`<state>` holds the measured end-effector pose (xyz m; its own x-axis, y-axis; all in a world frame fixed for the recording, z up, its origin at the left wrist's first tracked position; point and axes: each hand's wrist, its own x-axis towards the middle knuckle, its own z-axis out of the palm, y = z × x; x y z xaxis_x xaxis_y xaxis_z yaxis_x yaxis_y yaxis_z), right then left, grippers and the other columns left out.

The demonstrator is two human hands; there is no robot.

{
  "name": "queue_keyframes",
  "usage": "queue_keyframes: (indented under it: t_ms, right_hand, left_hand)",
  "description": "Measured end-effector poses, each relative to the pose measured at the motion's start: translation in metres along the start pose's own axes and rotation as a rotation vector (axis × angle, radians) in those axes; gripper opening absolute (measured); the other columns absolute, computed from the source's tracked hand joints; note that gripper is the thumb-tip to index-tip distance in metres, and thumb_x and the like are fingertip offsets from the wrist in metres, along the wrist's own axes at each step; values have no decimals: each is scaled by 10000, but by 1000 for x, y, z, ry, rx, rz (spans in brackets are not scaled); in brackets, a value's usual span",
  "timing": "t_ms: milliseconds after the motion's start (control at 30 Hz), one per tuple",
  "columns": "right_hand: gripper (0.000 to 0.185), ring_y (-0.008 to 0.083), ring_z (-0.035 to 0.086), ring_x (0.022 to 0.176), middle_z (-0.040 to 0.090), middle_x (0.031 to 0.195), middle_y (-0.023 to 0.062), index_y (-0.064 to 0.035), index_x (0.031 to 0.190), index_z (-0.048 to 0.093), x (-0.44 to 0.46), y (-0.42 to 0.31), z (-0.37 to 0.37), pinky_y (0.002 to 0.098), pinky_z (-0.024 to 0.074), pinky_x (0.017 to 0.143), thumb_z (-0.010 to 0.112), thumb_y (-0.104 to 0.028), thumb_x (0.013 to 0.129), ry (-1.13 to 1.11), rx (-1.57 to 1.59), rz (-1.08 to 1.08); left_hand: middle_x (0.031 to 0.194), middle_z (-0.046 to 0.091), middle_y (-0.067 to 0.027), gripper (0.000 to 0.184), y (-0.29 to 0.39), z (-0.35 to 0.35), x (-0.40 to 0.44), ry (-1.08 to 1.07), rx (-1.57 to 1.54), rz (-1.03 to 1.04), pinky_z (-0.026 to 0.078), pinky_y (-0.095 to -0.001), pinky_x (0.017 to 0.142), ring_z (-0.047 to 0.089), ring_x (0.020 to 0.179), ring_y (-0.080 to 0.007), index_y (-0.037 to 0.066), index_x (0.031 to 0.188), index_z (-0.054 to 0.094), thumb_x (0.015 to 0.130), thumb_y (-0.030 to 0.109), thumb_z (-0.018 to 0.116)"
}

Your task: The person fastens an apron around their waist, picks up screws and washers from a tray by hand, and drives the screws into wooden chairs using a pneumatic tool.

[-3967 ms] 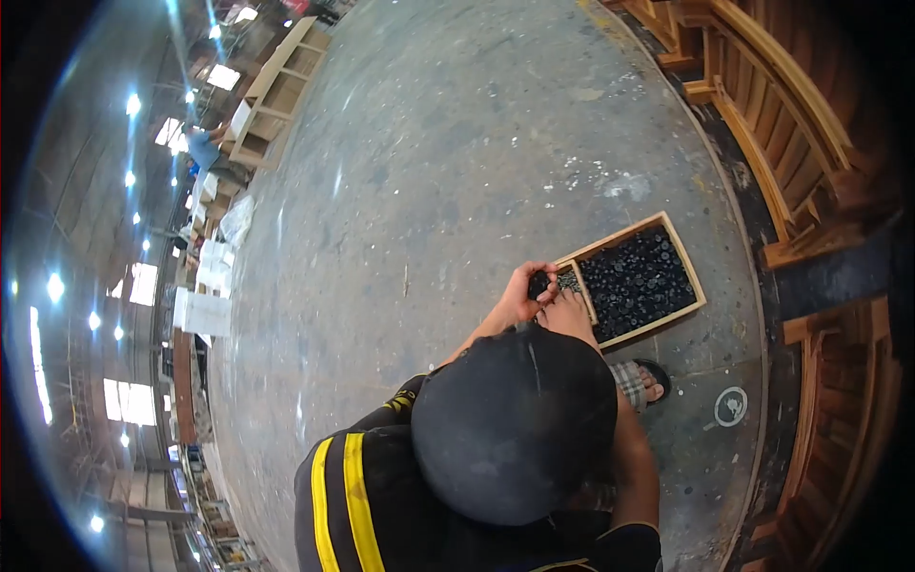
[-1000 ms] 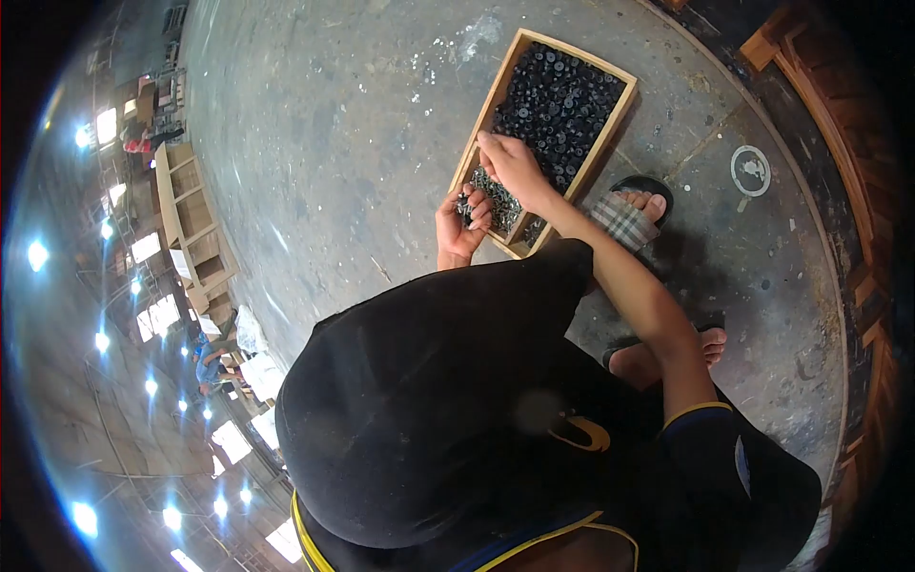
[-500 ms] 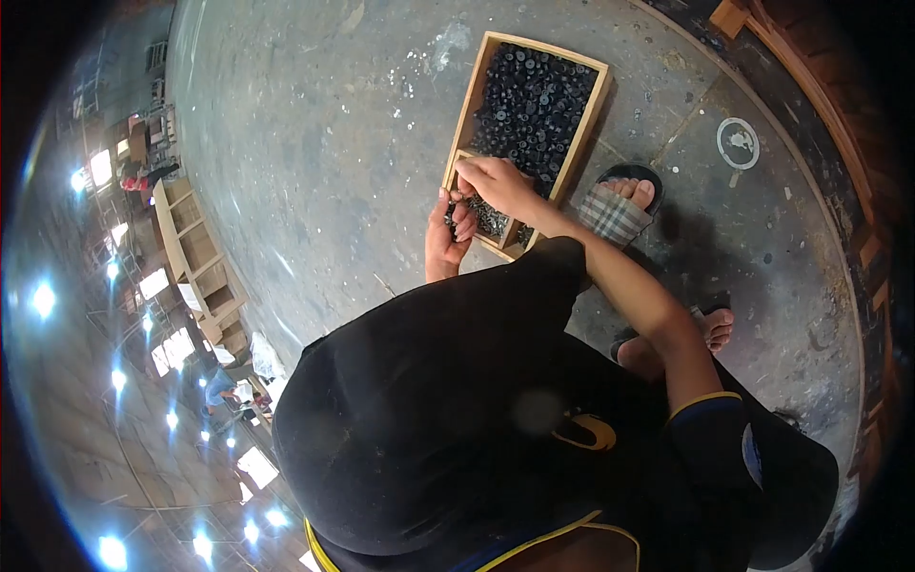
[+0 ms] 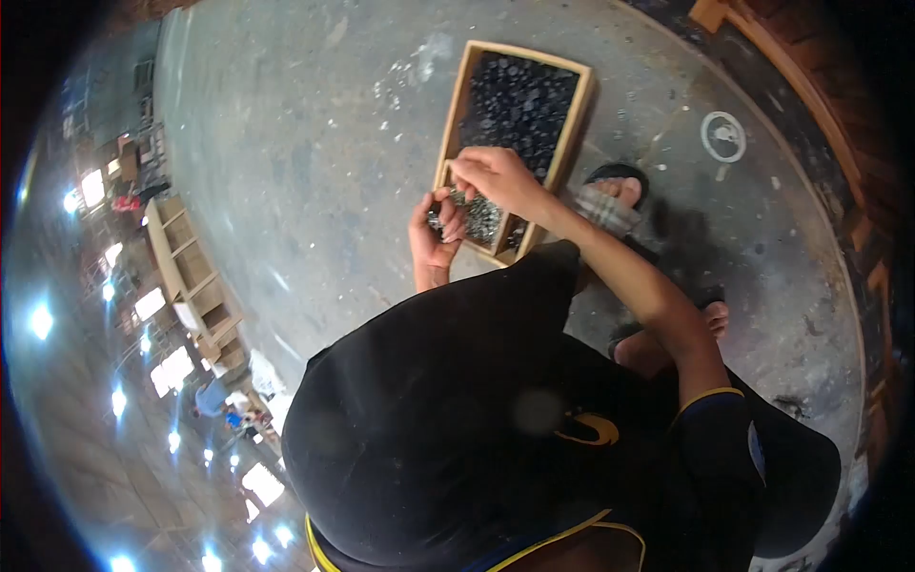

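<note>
A wooden box (image 4: 579,112) on the floor holds many small black round pieces (image 4: 519,107) in its large compartment. Small shiny metal pieces (image 4: 482,221) lie in a smaller compartment at its near end. My left hand (image 4: 437,232) is at the box's near left corner, fingers curled in toward the thumb. Over the metal pieces, my right hand (image 4: 498,179) has its fingertips pinched, close to the left fingertips. Whatever either hand holds is too small and blurred to make out.
My sandalled feet (image 4: 620,186) are right of the box. A round white emblem (image 4: 722,137) marks the grey floor (image 4: 305,162). Wooden shelving (image 4: 186,253) stands at the far left, with people (image 4: 212,396) further off. A wooden edge runs along the right.
The view has shifted slightly, so the box appears a little lower and further left. My right fingertips have drawn slightly apart from the left ones.
</note>
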<state>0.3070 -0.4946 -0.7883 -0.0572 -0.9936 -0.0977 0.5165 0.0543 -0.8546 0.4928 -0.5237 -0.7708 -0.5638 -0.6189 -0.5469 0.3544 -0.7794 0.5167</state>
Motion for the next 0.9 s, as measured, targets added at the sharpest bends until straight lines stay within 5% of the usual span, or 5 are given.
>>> queue_keyframes:
  t_ms: [167, 300, 433, 800, 900]
  right_hand:
    - [222, 214, 680, 707, 687, 772, 118, -39, 826, 681, -5, -65, -44, 328, 515, 618, 591, -241, 847, -90, -565, -201]
    - [210, 261, 646, 619, 635, 643, 134, -17, 746, 646, -46, -171, -110, 388, 506, 568, 517, -181, 764, -634, -1079, 118]
    - [251, 244, 617, 591, 643, 733, 156, 21, 813, 631, -144, -242, -161, 384, 500, 517, 502, -193, 792, -855, -1236, 804]
    - [162, 263, 660, 716, 670, 761, 116, -63, 827, 647, -577, -120, -188, 385, 516, 644, 625, -187, 727, 1311, -966, 815]
    - [240, 383, 625, 888, 662, 934, 187, -110, 941, 647, -655, -62, -175, 459, 513, 748, 581, -183, 722, 1689, -1006, 1249]
  left_hand:
    - [705, 537, -35, 231, -8, 96, 36, 681, 64, 128, 337, -244, 384, 461, 548, -123, 43, 911, 574, 885, 270, 543]
    - [685, 434, -16, 284, -32, 122, 80, -334, -5, -128, 295, -224, 397, 389, 506, -123, 73, 985, 595, 976, 315, 446]
    - [689, 424, -28, 354, -78, 174, 114, -499, 117, -336, 304, -239, 435, 379, 543, -140, 37, 1066, 593, 985, 339, 429]
    - [757, 511, -113, 311, -187, 262, 122, -914, 493, -794, 336, -233, 417, 467, 541, -167, -43, 880, 544, 878, 267, 512]
    - [735, 479, -95, 349, -196, 275, 114, -685, 596, -897, 307, -247, 394, 425, 516, -176, -13, 818, 544, 924, 309, 461]
